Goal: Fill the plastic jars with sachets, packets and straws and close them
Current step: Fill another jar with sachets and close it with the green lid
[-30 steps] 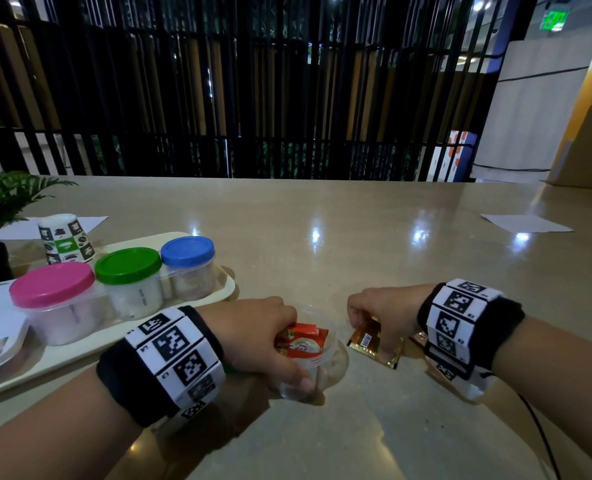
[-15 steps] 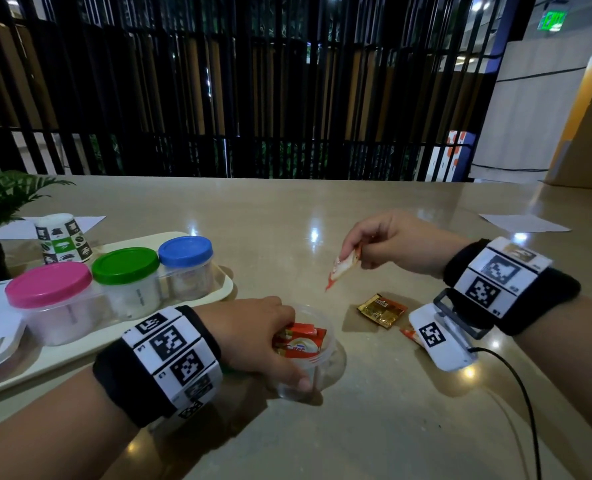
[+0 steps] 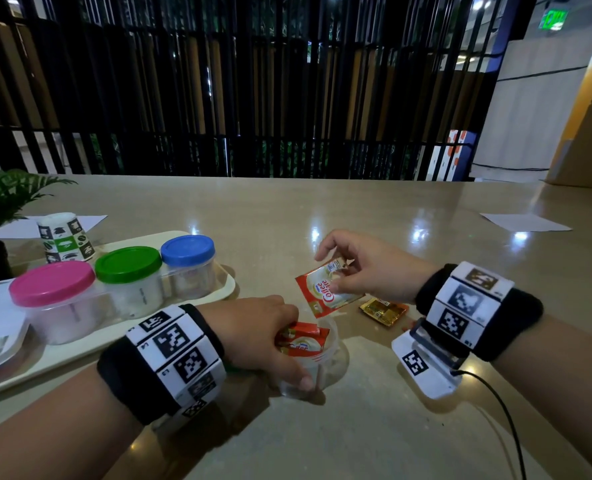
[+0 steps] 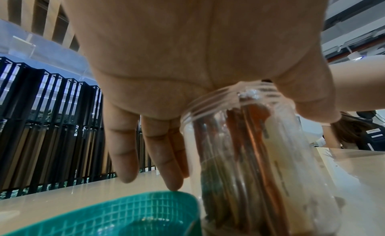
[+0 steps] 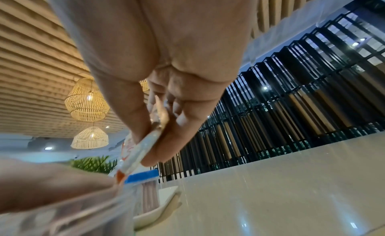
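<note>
Since half a second earlier, the right hand (image 3: 367, 268) has carried its sachet (image 3: 327, 291) down and toward the open jar (image 3: 317, 367); the sachet now hangs just above the jar mouth, its lower corner at the rim. Right grip: thumb and fingers pinch the sachet's upper edge. Print on the red and cream sachet reads "Coffee"; the smaller print is too small to read.

Left grip: the left hand (image 3: 258, 336) wraps the clear jar, which stands upright on the counter (image 3: 374, 216). Red sachets (image 3: 301, 339) of the same design stand inside it. In the left wrist view a green lid (image 4: 116, 215) lies on the counter just beside the jar base.

One gold packet (image 3: 384, 310) lies on the counter below the right hand, apart from the jar.

On the tray (image 3: 230, 284) at left stand three closed jars in a row: pink lid (image 3: 52, 283), green lid (image 3: 128, 264), blue lid (image 3: 187, 250). Behind the tray stands a paper cup (image 3: 66, 237) with black, white and green printed squares.
</note>
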Motion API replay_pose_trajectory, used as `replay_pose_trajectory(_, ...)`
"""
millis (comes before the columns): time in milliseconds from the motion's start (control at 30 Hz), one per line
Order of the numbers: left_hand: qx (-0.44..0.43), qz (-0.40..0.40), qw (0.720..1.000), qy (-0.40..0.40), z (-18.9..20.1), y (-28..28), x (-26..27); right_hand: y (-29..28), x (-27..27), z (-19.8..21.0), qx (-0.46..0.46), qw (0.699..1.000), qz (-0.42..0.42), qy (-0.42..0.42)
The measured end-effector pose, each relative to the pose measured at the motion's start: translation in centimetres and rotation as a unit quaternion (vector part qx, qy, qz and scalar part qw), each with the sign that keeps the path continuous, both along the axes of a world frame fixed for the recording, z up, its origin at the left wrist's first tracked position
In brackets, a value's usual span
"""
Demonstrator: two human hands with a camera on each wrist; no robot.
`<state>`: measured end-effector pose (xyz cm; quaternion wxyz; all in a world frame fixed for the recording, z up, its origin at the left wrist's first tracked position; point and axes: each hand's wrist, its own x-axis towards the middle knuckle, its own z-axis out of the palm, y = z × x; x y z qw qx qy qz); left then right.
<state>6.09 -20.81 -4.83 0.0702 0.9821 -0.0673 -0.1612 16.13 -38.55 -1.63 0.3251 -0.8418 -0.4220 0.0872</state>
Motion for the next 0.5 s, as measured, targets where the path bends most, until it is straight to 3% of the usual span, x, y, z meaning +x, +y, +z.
replay_pose_trajectory(200, -0.016, 0.000, 1.000, 0.007, 0.0, 0.1, -0.1, 1.7, -1.3, -0.3, -0.070, 0.993, -0.029, -0.089)
replay_pose_trajectory(367, -0.005, 0.002, 1.000, 0.013, 0.1, -0.1, -0.2, 2.7, -1.7, -0.1, 0.028, 0.994, -0.078, -0.068)
replay_pose_trajectory(500, -0.016, -0.003, 1.000, 0.008, 0.1, 0.1, -0.2, 3.2, -1.8, -1.2, 0.035, 0.994, -0.083, -0.057)
